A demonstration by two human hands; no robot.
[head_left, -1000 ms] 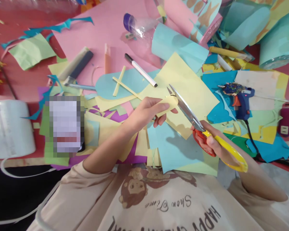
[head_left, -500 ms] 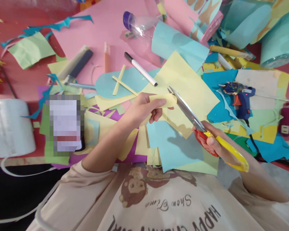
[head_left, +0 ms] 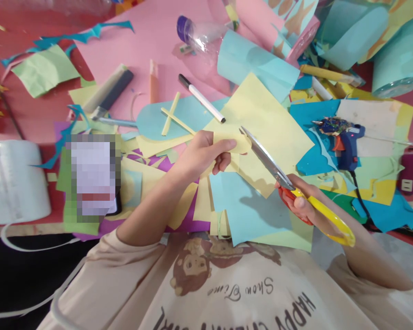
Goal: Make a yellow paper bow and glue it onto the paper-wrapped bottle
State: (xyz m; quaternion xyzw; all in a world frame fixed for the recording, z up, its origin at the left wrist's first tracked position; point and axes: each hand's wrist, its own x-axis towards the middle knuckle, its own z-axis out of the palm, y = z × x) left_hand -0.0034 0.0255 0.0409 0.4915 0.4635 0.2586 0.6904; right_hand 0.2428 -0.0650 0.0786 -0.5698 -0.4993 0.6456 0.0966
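Note:
My left hand (head_left: pixel 211 151) pinches a small piece of pale yellow paper (head_left: pixel 241 143) between thumb and fingers. In my right hand (head_left: pixel 298 199) are scissors (head_left: pixel 266 158) with one yellow and one red handle. Their blades look nearly closed and point up and left, at the right edge of the small paper. Beneath lies a larger pale yellow sheet (head_left: pixel 278 123), with a light blue sheet (head_left: pixel 258 206) nearer me. A white marker with a black cap (head_left: pixel 202 98) rests beyond my left hand, beside two crossed yellow paper strips (head_left: pixel 171 114).
A clear bottle wrapped in light blue paper (head_left: pixel 254 62) lies at the back. On the right is a blue glue gun (head_left: pixel 347 142) with a cord. A blurred-out phone (head_left: pixel 92 178) and a white case (head_left: pixel 19 183) sit on the left. Paper scraps surround them.
The small yellow paper has tilted slightly in my left hand, and the scissor tips have dropped a little. Everything else on the table stays where it was.

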